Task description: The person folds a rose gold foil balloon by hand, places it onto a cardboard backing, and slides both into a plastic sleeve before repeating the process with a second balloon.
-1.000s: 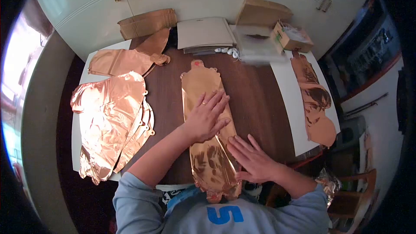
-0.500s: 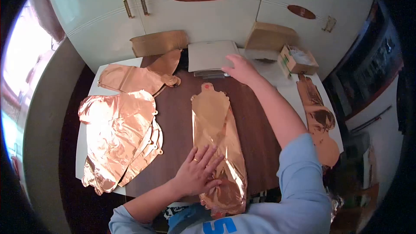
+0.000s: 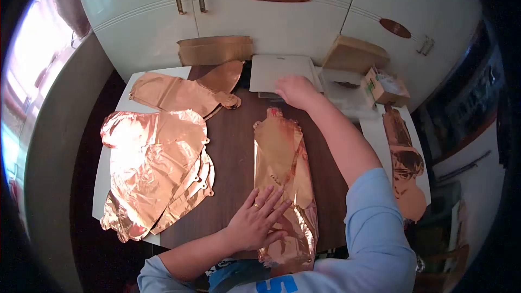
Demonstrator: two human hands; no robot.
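A flat rose-gold foil balloon (image 3: 279, 157) lies lengthwise on the brown tabletop in front of me. My left hand (image 3: 258, 220) rests on its lower part, fingers spread. At the back, my right hand (image 3: 297, 92) is at the front edge of a stack of pale flat sheets (image 3: 274, 70). Its fingers are bent down and close together, and their tips are hidden, so what they grip does not show. On the left lies a pile of shiny foil balloons (image 3: 157, 168), with more matte foil balloons (image 3: 173, 91) behind it.
Another foil balloon (image 3: 406, 165) lies along the right edge. A small open box (image 3: 386, 87) with clear plastic inside stands at the back right. Cardboard pieces (image 3: 217, 50) lean against the white cabinets (image 3: 135, 11). Clear plastic (image 3: 344, 92) lies right of the stack.
My right hand has come down onto the stack's front edge, its fingers closing from a spread pose. My left hand stays on the balloon. The whole view has shifted slightly.
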